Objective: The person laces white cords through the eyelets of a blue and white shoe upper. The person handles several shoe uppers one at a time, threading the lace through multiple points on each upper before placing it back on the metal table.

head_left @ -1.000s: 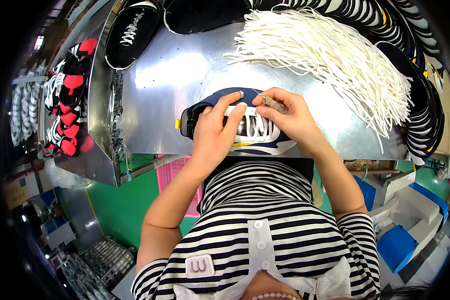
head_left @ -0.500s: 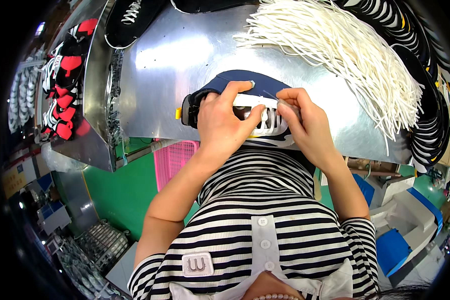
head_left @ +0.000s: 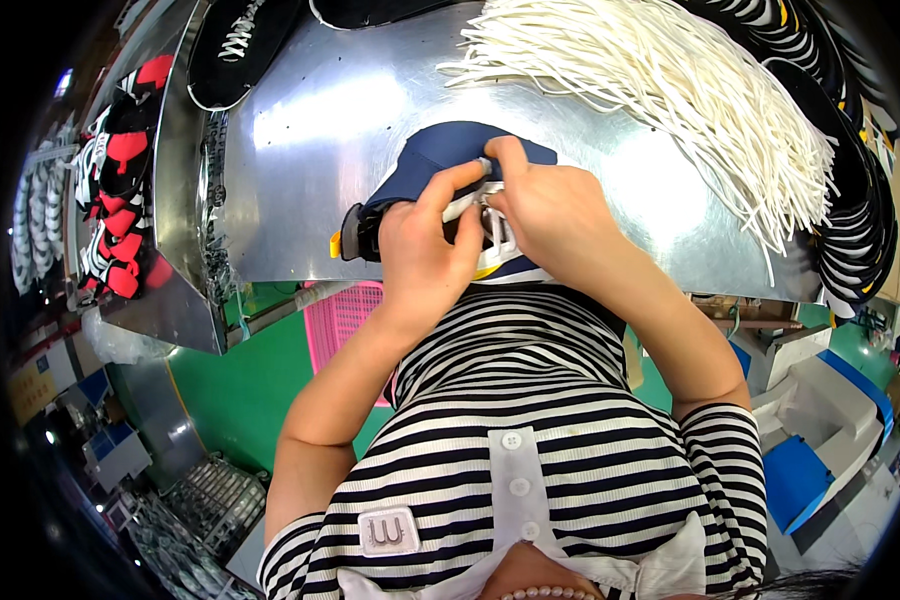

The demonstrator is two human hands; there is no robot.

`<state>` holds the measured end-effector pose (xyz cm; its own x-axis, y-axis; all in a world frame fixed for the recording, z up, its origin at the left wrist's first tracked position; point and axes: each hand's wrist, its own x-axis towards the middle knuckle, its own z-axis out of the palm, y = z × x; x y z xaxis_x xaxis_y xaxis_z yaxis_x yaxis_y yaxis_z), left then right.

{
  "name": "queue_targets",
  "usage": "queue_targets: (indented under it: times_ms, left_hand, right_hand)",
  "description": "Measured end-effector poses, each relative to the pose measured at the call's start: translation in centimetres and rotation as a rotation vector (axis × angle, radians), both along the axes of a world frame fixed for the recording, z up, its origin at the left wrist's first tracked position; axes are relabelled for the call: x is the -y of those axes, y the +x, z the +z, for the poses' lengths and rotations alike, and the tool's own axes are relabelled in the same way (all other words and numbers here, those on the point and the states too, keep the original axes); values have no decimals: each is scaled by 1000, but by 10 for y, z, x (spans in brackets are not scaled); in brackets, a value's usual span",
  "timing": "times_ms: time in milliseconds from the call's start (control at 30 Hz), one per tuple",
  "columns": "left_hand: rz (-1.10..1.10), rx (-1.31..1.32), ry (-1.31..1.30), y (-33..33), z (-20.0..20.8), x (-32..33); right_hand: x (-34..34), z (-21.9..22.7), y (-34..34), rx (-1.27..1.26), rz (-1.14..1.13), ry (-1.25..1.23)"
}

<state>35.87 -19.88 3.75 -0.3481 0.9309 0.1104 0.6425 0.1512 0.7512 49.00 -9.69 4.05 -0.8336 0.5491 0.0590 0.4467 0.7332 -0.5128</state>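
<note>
A navy shoe (head_left: 432,146) lies on its side on the metal table, with a dark collar and a yellow tab at its left end. White lace (head_left: 499,229) crosses its front opening. My left hand (head_left: 422,245) grips the shoe at the opening, thumb and forefinger by the eyelet strip. Close against it, my right hand (head_left: 560,212) bends over the lacing. Its thumb and forefinger pinch at the lace beside my left fingertips; the lace end is mostly hidden between the fingers.
A heap of loose white laces (head_left: 660,110) covers the table's far right. Rows of dark shoes (head_left: 855,245) stand beyond it. A black laced shoe (head_left: 225,55) sits far left, near red-and-black shoes (head_left: 120,200). Below the metal table (head_left: 290,215) is a pink basket (head_left: 335,330).
My right hand has moved left, from the right end of the lacing to my left fingertips, and turned over the shoe. The shoe has tilted a little under my hands.
</note>
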Motion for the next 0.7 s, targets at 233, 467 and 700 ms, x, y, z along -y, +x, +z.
queue_targets:
  times_ms: [233, 467, 700]
  left_hand:
    - [42, 193, 17, 0, -2, -1]
    - [-39, 598, -87, -7, 5, -4]
    - [3, 510, -127, 6, 11, -11]
  right_hand:
    - [21, -15, -9, -59, -81, 114]
    - [-2, 17, 42, -163, -154, -224]
    - [18, 19, 63, -82, -183, -109]
